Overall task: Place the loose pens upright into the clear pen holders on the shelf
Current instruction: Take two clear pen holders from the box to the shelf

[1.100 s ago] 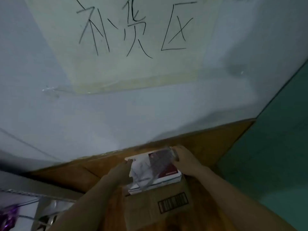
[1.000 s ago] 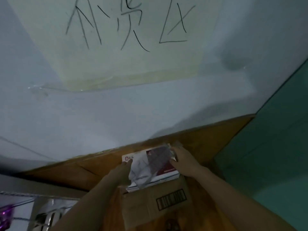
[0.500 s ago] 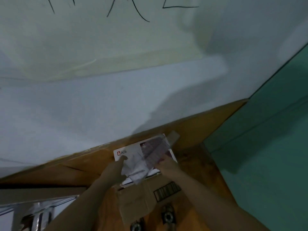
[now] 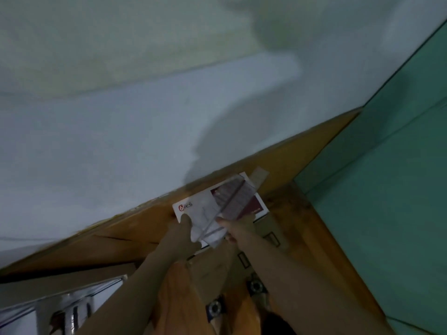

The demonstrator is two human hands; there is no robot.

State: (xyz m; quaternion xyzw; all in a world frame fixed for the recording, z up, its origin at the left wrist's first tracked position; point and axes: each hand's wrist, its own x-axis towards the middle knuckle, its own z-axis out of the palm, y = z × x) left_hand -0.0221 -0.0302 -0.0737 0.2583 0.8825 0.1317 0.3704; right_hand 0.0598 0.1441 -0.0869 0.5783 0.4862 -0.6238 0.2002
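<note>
**Head view.** A clear packet [image 4: 226, 206] is held low over a white box [image 4: 191, 206] marked "6 PCS". The box lies on a wooden tabletop [image 4: 130, 235] set against a pale wall [image 4: 145, 141]. The right hand [image 4: 242, 227] has its grip closed on the packet's near right edge, forefinger laid across the film. The left hand [image 4: 185, 229] meets the near left edge with the thumb raised beside it. Its fingers are hidden, so whether that grip is closed cannot be told. A brown carton [image 4: 215, 264] with a barcode lies at the box's near side, between the forearms. A metal rack [image 4: 72, 308] shows at lower left.

A thin straight line crosses the packet, too blurred to tell whether it is a pen or a seam. No loose pens and no holders are in view, so the pens are presumably still inside the packet or the box.

Handling, as judged: the film is light, limp and slippery, and is best pinched at a sealed edge and opened there. Pens are light, stiff and apt to roll. Take each at mid-barrel, tip down, to stand it in a holder.
</note>
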